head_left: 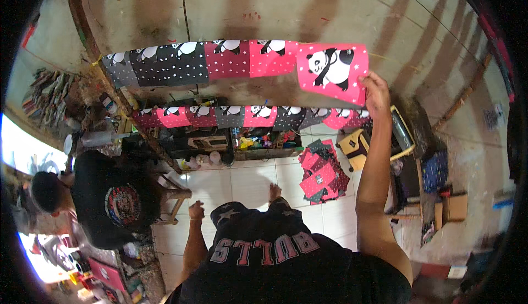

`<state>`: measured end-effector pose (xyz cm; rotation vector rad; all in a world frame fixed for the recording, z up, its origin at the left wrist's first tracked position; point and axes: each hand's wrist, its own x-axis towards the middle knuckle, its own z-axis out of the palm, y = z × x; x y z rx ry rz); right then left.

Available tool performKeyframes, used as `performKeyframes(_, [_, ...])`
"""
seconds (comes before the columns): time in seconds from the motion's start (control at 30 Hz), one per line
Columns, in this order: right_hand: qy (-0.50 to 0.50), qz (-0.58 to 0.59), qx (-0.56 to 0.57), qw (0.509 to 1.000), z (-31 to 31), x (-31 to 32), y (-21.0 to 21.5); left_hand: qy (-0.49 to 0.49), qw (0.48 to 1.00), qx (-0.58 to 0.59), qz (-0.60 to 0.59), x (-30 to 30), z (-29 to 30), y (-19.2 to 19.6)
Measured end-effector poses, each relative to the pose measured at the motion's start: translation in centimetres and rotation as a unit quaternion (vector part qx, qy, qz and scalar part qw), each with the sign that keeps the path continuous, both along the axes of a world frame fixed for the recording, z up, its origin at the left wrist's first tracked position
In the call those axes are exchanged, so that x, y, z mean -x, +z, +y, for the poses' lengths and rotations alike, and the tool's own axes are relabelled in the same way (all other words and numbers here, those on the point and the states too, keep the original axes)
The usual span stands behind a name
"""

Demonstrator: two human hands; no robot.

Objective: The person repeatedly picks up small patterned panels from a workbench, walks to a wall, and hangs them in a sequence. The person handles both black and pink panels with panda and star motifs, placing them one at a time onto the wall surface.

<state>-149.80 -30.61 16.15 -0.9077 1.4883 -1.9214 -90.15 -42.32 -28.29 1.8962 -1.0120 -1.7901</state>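
R hand [376,90] on panda sheet [332,73] (pink)

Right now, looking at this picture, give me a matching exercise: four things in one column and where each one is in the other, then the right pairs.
Things:
1. right hand
2. left hand
3. pile of sheets
4. seated person

Places:
A. lying on the white tiled floor
B. hanging low beside the body, holding nothing
C. raised to the edge of the pink panda sheet on the upper line
D. at the left, next to a wooden stool

Pairs: 1-C, 2-B, 3-A, 4-D
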Motion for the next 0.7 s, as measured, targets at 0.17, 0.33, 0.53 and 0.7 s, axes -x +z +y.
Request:
performKeyframes(0.17, [0.011,-0.072,0.066,0.995,-7.3,8.3,-3.7,0.126,0.990,-0.071,-0.001,1.0,10.2,-3.9])
performKeyframes(0.33, [0.004,-0.134,0.021,0.991,-12.3,13.3,-10.2,0.094,0.988,-0.111,-0.059,4.0,18.3,-10.1])
performKeyframes(0.53, [0.018,-0.156,0.061,0.986,-14.1,15.1,-12.9,-0.415,0.826,0.118,-0.362,7.2,20.1,-13.5])
performKeyframes(0.7, [0.026,-0.134,0.050,0.989,-14.2,14.9,-11.6,-0.198,0.942,0.118,-0.242,8.7,19.2,-7.6])
